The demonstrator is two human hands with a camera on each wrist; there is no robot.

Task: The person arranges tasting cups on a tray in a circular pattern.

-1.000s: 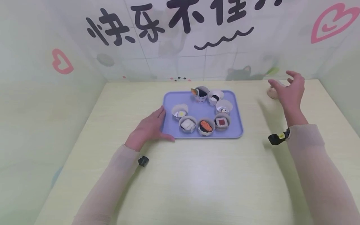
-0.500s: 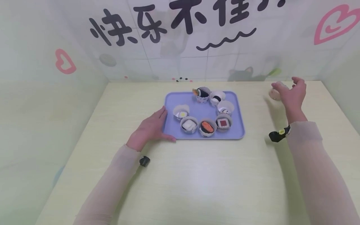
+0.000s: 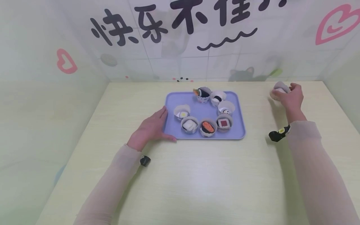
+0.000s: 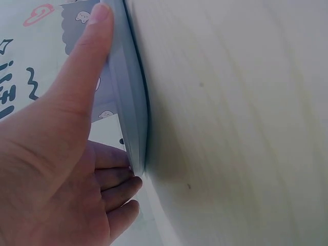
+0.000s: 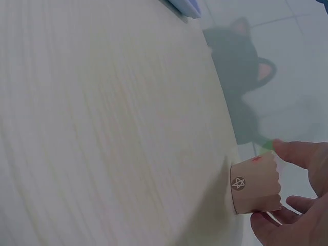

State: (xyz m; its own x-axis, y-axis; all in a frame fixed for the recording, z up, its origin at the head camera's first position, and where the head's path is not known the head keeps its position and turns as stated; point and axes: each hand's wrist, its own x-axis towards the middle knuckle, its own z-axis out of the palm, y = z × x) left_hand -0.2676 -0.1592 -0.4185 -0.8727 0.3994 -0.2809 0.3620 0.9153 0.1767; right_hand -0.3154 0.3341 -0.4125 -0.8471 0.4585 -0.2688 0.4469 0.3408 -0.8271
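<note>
My right hand [image 3: 293, 99] pinches a paper baking cup [image 5: 259, 187] at the table's far right. Its thumb [image 5: 294, 152] lies at the scalloped rim and the fingers are on the opposite side. The cup stands on the table; a star emblem shows on its wall. My left hand [image 3: 148, 128] rests against the left end of a lavender tray [image 3: 197, 110], fingers straight along that side and thumb at the front edge. Several similar cups with sushi pieces stand on the tray, including an orange-topped one [image 3: 208, 127], a red-centred roll [image 3: 224, 123] and a white one [image 3: 190, 125].
A pale wood table [image 3: 197, 178] carries everything. Behind it rises a wall [image 3: 174, 65] with black lettering and a wavy line. Side walls bound the table at left [image 3: 42, 103] and right. More cups [image 3: 202, 94] line the tray's back and right side.
My right hand has come down to the paper cup, and its fingers have closed around it. The left hand stays at the tray. The view has shifted slightly.
</note>
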